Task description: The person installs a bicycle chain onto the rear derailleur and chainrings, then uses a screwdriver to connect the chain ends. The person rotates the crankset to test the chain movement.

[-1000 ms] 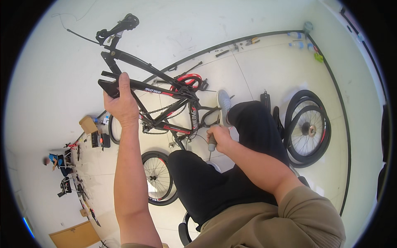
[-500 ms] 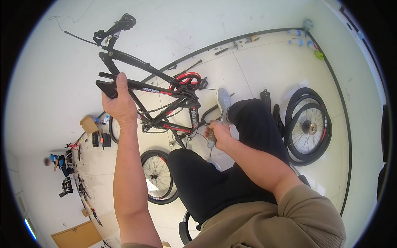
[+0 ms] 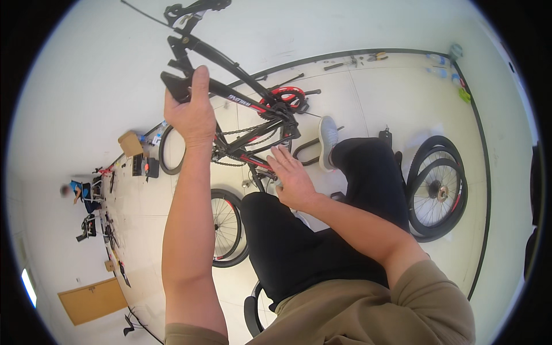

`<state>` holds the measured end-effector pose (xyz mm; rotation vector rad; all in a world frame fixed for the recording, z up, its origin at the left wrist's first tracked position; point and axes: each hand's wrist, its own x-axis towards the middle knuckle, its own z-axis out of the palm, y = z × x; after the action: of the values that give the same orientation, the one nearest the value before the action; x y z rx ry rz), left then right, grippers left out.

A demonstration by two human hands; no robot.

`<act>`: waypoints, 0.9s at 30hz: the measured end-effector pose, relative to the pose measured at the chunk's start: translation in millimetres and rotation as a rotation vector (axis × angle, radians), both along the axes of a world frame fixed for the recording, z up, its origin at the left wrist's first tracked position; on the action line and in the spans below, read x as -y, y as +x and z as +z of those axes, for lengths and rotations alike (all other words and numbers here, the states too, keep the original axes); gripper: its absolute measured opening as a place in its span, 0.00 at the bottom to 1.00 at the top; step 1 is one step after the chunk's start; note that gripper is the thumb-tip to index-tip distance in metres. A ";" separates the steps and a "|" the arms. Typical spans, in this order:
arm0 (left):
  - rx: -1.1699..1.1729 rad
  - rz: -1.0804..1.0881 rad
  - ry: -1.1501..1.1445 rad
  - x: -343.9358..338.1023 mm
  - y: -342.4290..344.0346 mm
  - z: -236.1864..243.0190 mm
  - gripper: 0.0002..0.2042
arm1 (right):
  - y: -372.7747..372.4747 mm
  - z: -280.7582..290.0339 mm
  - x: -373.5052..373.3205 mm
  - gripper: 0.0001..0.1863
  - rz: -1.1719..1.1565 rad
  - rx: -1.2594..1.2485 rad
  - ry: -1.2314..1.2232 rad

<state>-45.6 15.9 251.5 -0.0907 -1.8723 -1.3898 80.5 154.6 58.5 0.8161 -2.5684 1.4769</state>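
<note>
Since a second ago, the right hand [image 3: 293, 178] has come off its grip near the rear of the black-and-red bike frame [image 3: 241, 106] and now lies flat, fingers spread and loose, against the frame's lower stays. Gripping the frame's upper tube, the left hand [image 3: 192, 112] keeps it raised above the white floor [image 3: 379, 98]. Two loose wheels [image 3: 437, 192] lie stacked to the right; another wheel [image 3: 227, 227] rests beside the person's black-trousered knee.
</note>
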 end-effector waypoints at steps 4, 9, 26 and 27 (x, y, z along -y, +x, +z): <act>0.022 0.023 -0.027 -1.7 5.0 4.1 0.11 | -4.1 6.0 22.8 0.36 0.075 -0.079 0.167; 0.032 0.054 -0.052 -6.1 6.7 6.4 0.12 | -15.9 10.0 49.2 0.38 0.012 -0.155 0.187; 0.046 0.086 -0.051 -0.4 0.9 2.3 0.16 | -7.1 -89.1 -16.2 0.18 0.331 0.643 0.562; 0.037 0.083 -0.049 -0.9 0.7 3.1 0.16 | -5.9 -88.5 -17.4 0.18 0.331 0.648 0.540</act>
<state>-44.9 16.8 254.6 -0.0118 -1.9187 -1.2983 74.6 172.1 -30.0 0.9745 -3.5687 1.2773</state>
